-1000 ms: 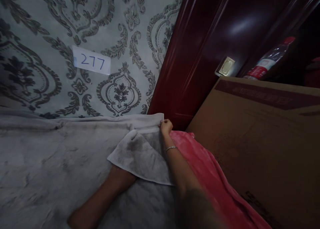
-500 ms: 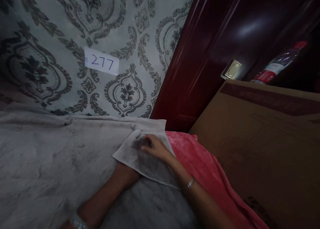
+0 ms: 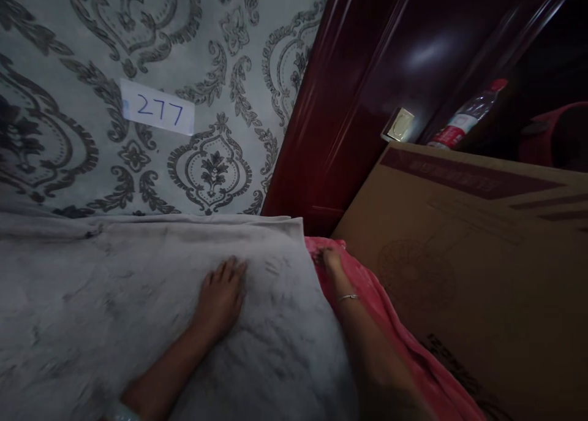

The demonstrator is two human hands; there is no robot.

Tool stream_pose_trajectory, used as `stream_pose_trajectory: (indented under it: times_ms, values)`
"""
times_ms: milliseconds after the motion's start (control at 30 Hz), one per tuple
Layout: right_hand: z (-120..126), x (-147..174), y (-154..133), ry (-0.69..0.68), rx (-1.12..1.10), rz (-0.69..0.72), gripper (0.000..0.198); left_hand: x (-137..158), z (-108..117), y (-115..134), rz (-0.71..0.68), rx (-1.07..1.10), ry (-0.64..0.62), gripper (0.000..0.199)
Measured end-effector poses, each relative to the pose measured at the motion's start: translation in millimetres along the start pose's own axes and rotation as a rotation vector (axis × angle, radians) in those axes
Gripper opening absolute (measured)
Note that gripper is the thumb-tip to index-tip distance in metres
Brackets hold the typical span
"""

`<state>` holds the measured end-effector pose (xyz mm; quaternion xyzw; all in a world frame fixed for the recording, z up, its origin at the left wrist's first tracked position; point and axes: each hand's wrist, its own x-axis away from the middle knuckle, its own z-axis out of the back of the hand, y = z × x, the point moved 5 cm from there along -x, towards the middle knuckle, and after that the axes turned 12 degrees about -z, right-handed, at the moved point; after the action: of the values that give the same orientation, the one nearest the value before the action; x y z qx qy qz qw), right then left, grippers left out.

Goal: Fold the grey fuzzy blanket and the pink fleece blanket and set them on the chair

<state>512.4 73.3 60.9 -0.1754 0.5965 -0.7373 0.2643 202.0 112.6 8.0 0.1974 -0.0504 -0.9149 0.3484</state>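
Note:
A grey plush blanket [image 3: 151,311] with dark smudge-like patterning spreads across the bed surface. My left hand [image 3: 223,295] lies flat on it, palm down with its fingers stretched out. At the blanket's right edge my right hand [image 3: 331,260] reaches down onto a pink plush cloth [image 3: 367,286] that shows beside and below the grey one. The fingers of that hand are bent downward, dark and blurred, so their grip on the cloth cannot be made out. The grey blanket's far right corner [image 3: 296,225] lies spread out near the wall.
Patterned wallpaper [image 3: 220,170] with a paper label [image 3: 158,107] reading 277 rises behind the bed. A dark red glossy panel [image 3: 316,151] stands right of it. On the right is a large cardboard box [image 3: 459,249], with a red-capped plastic bottle [image 3: 463,124] behind its top edge.
The folded-back grey corner now lies flat. My left hand has come out from under it and rests on top; my right hand has moved right onto the pink cloth. The view has shifted right.

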Motion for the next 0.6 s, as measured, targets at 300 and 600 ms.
stream_pose_trajectory:
  times_ms: [300,600]
  values:
    - [-98,73,-2,-0.331,0.515,0.538,0.045,2,-4,0,-0.014,-0.019,-0.052,0.053]
    - [-137,32,27,-0.395,1.090,0.433,0.055,5,4,1,0.078,-0.101,-0.119,0.053]
